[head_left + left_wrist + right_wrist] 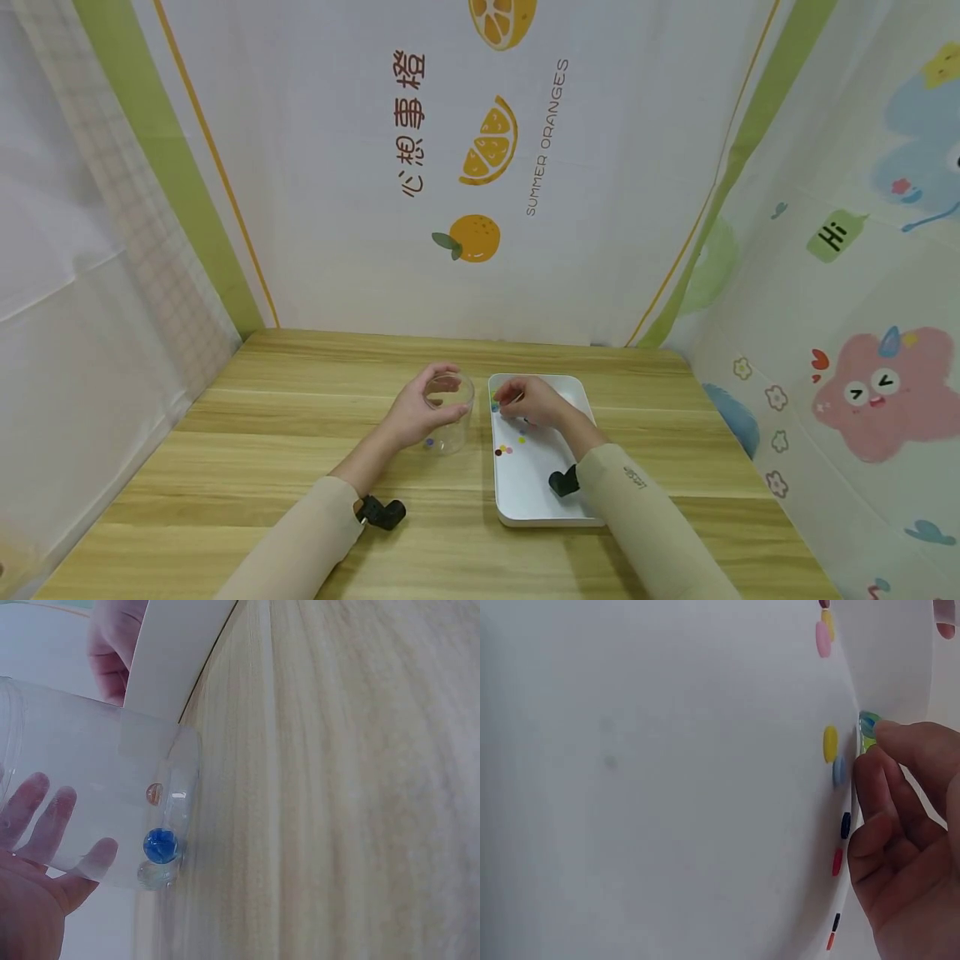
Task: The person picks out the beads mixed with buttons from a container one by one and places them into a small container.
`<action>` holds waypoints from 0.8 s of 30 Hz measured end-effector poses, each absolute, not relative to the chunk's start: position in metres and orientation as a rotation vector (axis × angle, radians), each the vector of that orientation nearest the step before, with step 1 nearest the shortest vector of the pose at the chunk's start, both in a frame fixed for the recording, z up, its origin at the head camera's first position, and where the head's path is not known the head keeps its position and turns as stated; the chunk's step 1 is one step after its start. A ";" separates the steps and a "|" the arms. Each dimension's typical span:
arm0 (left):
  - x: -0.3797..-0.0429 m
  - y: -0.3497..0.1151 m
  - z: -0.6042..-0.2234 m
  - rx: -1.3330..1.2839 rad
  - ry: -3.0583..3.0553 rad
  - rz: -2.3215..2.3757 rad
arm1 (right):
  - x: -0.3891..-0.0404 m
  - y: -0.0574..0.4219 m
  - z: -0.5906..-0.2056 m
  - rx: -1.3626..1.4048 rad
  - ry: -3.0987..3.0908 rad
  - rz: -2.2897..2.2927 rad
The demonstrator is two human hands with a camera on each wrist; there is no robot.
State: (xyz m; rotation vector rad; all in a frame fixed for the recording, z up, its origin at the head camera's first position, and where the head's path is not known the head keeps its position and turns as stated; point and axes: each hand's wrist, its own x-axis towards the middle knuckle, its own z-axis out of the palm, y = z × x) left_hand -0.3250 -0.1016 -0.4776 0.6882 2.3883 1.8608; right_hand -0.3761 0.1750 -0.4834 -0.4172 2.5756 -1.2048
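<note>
My left hand (411,414) is wrapped around a clear cylindrical jar (453,429) above the wooden table. Through the jar's wall in the left wrist view, a blue marble (160,846), an orange-brown marble (154,794) and a clear one (152,875) lie near its bottom. Over the far left corner of a white tray (534,483) is my right hand (534,402). Its thumb and forefinger pinch at a small blue-and-green piece (868,724) by the tray's wall, partly hidden by the fingers. The other right fingers are curled in.
Small flat coloured discs lie on the tray, among them a yellow disc (830,744), a pink disc (823,639) and a red disc (837,862). The wooden table (247,467) runs back to a printed curtain (360,275). Black wrist devices (384,512) sit by both cuffs.
</note>
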 end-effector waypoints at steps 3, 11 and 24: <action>-0.325 -0.102 -0.478 0.695 2.386 1.862 | -0.376 0.175 -0.485 -0.424 2.576 -1.210; -0.326 -0.102 -0.478 0.697 2.379 1.873 | -0.379 0.175 -0.491 -0.430 2.562 -1.244; -0.326 -0.101 -0.477 0.692 2.381 1.875 | -0.380 0.175 -0.497 -0.391 2.559 -1.271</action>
